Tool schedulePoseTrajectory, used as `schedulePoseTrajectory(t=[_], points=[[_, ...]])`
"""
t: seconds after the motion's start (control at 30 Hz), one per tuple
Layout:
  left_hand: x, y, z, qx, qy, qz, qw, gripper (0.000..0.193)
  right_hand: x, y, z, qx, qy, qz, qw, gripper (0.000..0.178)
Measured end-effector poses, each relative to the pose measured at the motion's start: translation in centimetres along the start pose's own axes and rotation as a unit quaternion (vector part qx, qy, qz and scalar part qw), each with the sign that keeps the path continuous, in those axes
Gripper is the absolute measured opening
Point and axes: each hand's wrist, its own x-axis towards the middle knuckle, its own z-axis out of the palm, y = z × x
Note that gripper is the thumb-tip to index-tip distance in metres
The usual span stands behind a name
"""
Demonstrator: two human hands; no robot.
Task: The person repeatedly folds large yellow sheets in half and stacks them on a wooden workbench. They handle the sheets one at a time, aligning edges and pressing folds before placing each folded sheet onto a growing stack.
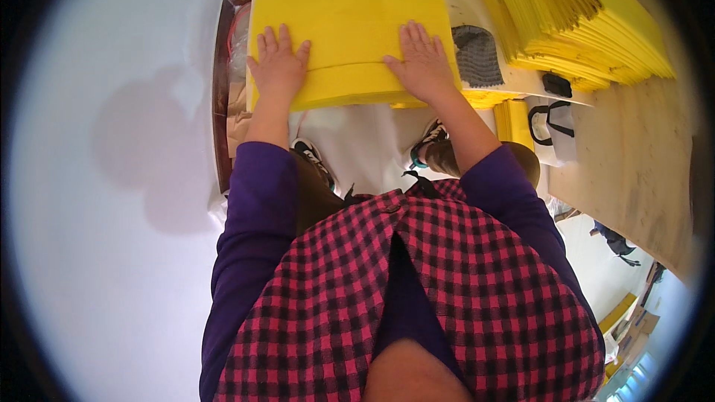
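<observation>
A large yellow sheet of soft, fabric-like material (pixel 350 22) lies flat on the table in front of me, with a crease or folded edge running across its near side. My left hand (pixel 280 65) rests palm down on its left part, fingers spread. On the right part lies my right hand (pixel 424 63), also flat, its thumb pointing inward. Neither hand grips anything. The near edge of the yellow material hangs slightly over the table's front. Whether it is one sheet or a stack cannot be told.
Tall stacks of folded yellow pieces (pixel 596 37) stand at the right. A grey ribbed cloth (pixel 477 56) lies beside my right hand, and a small black object (pixel 556 85) sits by the stacks. Below hangs a white bag with black handles (pixel 555 134). A brown-edged box (pixel 223 97) stands left.
</observation>
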Motion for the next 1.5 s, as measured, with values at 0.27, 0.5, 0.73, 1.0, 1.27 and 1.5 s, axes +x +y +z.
schedulePoseTrajectory(t=[0.27,0.5,0.73,1.0,1.27,1.5], points=[[0.2,-0.3,-0.6,-0.026,-0.021,-0.002,0.999,0.066,-1.3,5.2,-0.9,0.012,-0.041,0.095,0.995,0.074],[0.5,-0.7,0.2,-0.017,-0.009,0.003,1.000,0.067,-4.3,6.4,-3.9,0.321,0.152,0.092,0.930,0.059],[0.7,-1.1,0.2,-0.037,-0.008,0.008,0.999,0.068,-5.7,2.1,-2.9,0.863,-0.030,0.206,0.460,0.040],[0.8,-1.4,0.4,-0.068,-0.010,0.006,0.998,0.068,-1.9,5.1,-1.0,0.890,-0.003,0.197,0.411,0.038],[-1.0,-2.0,-1.9,-0.202,0.189,0.066,0.959,0.051,-0.1,5.7,-2.1,0.784,-0.023,0.256,0.564,0.029],[-6.5,-0.7,-4.3,-0.820,-0.153,-0.212,0.509,0.033,-0.2,5.7,-2.4,0.802,-0.020,0.243,0.546,0.027]])
